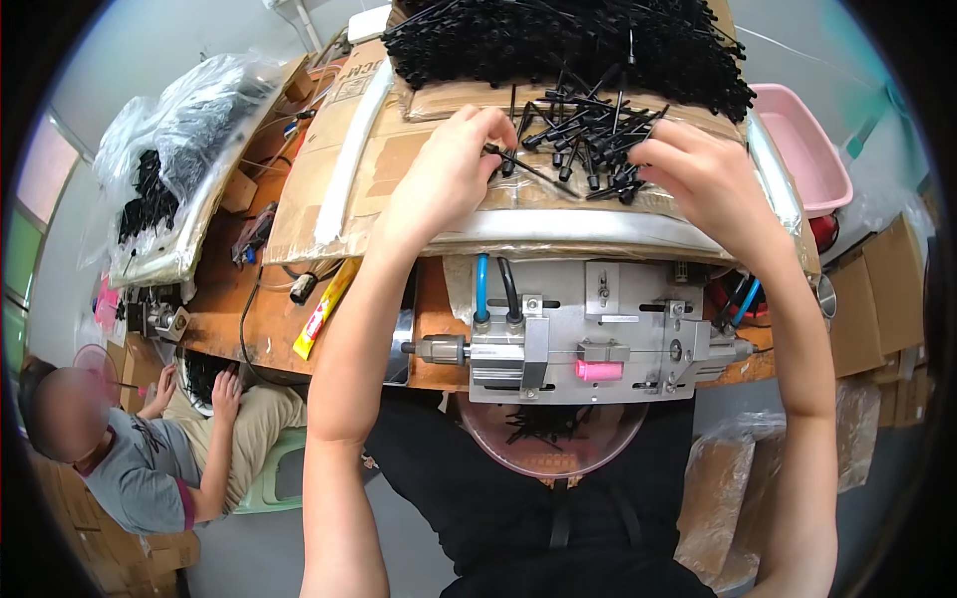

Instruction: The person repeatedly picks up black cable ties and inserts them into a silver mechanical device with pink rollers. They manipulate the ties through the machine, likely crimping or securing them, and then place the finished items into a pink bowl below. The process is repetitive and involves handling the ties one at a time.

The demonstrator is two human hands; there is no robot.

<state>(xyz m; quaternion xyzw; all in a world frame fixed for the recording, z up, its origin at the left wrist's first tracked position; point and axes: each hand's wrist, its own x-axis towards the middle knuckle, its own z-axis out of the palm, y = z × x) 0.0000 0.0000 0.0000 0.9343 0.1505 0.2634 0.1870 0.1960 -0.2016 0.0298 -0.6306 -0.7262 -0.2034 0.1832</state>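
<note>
On the cardboard shelf ahead lies a loose heap of thin black rods with thick heads [588, 135]. My left hand [454, 169] is at the heap's left edge, thumb and fingers closed on a black rod [538, 174] that slants down to the right. At the right edge of the heap, my right hand [703, 174] has its fingers curled in a pinch. A dark tip shows by those fingers, but what they hold is hidden. Below the shelf sits a metal clamping fixture [608, 334] with a pink cylinder [598, 371] at its front.
A dense stack of black rods [558, 45] fills the shelf's back. White padding [588, 227] edges the shelf. A clear pink bowl [558, 453] with black pieces is under the fixture. A yellow packet [327, 309] lies left; a pink tub [797, 149] stands right. A co-worker [150, 429] sits lower left.
</note>
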